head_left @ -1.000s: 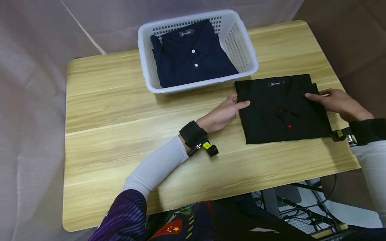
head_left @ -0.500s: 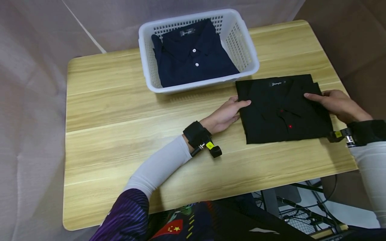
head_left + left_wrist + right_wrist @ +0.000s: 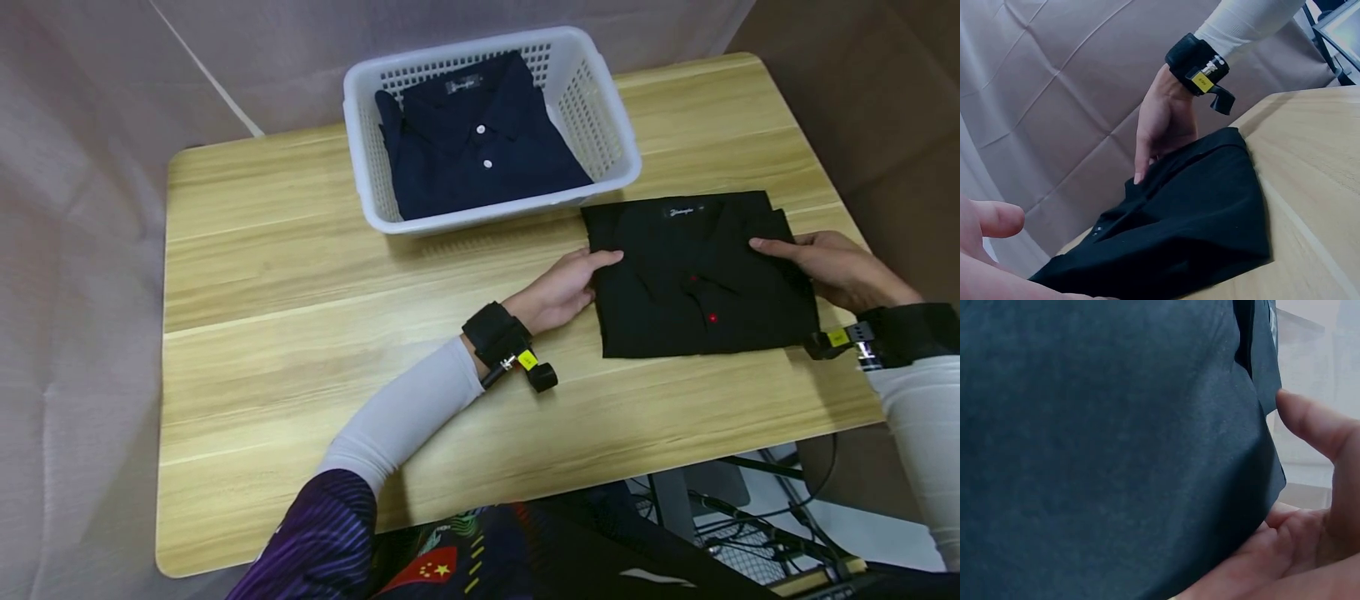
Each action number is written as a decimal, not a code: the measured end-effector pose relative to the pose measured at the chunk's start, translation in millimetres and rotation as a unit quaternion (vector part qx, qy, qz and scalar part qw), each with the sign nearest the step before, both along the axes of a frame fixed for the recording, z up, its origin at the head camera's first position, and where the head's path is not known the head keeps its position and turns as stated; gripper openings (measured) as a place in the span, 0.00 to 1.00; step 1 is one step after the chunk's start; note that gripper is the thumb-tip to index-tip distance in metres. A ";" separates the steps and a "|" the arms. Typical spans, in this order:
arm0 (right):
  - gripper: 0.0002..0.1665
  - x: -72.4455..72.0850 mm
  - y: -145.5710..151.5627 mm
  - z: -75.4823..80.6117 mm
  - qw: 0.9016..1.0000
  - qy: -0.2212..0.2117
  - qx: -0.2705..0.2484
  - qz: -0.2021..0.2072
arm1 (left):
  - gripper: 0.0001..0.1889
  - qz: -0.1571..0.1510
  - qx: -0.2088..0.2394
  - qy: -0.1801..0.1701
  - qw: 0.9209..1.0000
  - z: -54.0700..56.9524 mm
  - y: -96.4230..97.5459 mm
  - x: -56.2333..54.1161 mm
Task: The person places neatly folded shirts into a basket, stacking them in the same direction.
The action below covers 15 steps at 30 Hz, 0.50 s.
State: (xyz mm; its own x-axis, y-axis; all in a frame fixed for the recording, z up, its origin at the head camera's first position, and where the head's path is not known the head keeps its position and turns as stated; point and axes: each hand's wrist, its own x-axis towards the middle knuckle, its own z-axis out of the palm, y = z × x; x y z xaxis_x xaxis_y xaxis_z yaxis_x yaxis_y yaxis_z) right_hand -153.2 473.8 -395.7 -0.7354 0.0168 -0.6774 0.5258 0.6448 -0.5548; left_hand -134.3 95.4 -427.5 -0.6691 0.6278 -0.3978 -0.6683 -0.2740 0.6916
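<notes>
A folded black shirt [image 3: 660,292] lies at the right of the wooden table, its collar label toward the back and red buttons down its front. My left hand [image 3: 558,292] is at its left edge. In the head view the left thumb overlaps the cloth; in the left wrist view that thumb [image 3: 1000,219] stands raised, with the straight fingers low against the shirt. At the opposite edge my right hand [image 3: 840,267] holds the shirt, thumb on top and fingers underneath. The right wrist view shows these fingers [image 3: 1241,569] beneath the dark cloth. Some left fingertips are hidden.
A white plastic basket [image 3: 487,208] stands at the back of the table [image 3: 300,375], just beyond the shirt's left corner. Inside it lies a folded navy shirt [image 3: 480,167] with white buttons. Cables [image 3: 795,508] hang below the table's front right edge.
The black shirt has shifted slightly left. My right hand has moved left with it, and the left fingers have straightened and come closer against the shirt's edge. The basket stays put.
</notes>
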 end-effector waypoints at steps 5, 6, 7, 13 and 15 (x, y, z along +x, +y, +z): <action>0.24 0.0 -1.5 -3.0 1.000 -0.012 -0.016 -0.018 | 0.23 -0.001 0.013 -0.011 1.000 -5.3 3.3 -0.9; 0.24 0.1 -2.2 -3.8 0.999 -0.015 -0.021 -0.023 | 0.22 0.000 0.014 -0.016 1.000 -6.4 4.0 -1.4; 0.25 0.1 -3.1 -4.9 0.999 -0.020 -0.029 -0.027 | 0.22 0.001 0.016 -0.021 1.000 -7.5 4.9 -1.9; 0.29 3.7 -6.5 -7.3 0.998 -0.033 -0.043 -0.030 | 0.12 0.012 0.035 -0.049 0.998 -12.4 7.8 -5.3; 0.30 4.7 -7.6 -8.1 0.997 -0.041 -0.051 -0.030 | 0.09 0.013 0.042 -0.058 0.997 -13.2 8.5 -6.1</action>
State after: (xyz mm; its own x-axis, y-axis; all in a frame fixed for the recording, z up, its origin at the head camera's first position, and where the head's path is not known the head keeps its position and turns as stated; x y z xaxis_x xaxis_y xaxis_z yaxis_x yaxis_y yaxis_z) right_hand -148.5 466.2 -403.8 -0.6774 -0.0137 -0.7355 0.6075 0.5535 -0.5698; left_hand -140.4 103.9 -440.7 -0.6379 0.6452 -0.4205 -0.7347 -0.3460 0.5835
